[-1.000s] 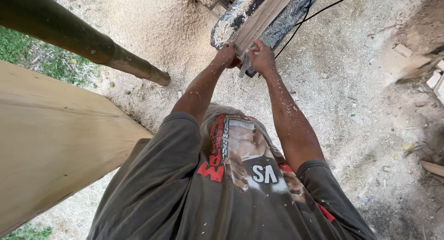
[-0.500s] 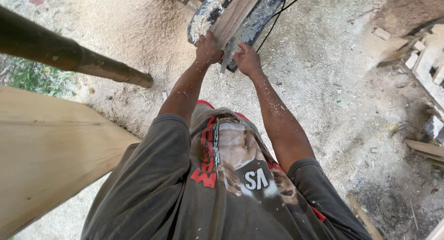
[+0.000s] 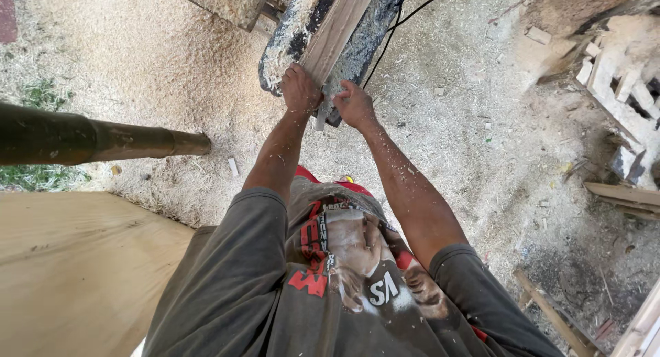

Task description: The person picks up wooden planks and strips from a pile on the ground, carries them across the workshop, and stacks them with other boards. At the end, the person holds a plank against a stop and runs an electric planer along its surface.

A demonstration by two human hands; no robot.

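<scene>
Gripping the near end of a wooden plank (image 3: 335, 30), the left hand (image 3: 300, 89) is clamped; right hand (image 3: 354, 104) closes beside it on the plank's edge; the plank's far end is cut off; the sawdust-coated surface (image 3: 285, 44) beneath is hard to make out.

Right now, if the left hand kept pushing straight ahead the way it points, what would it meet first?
The left hand already grips the near end of the wooden board, which runs straight ahead of it along the sawdust-covered machine bed. Going on, it would only ride along that board; beyond the frame's top edge nothing can be told.

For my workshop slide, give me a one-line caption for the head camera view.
Left hand and right hand press on the end of a wooden plank atop a sawdust-covered machine table.
</scene>
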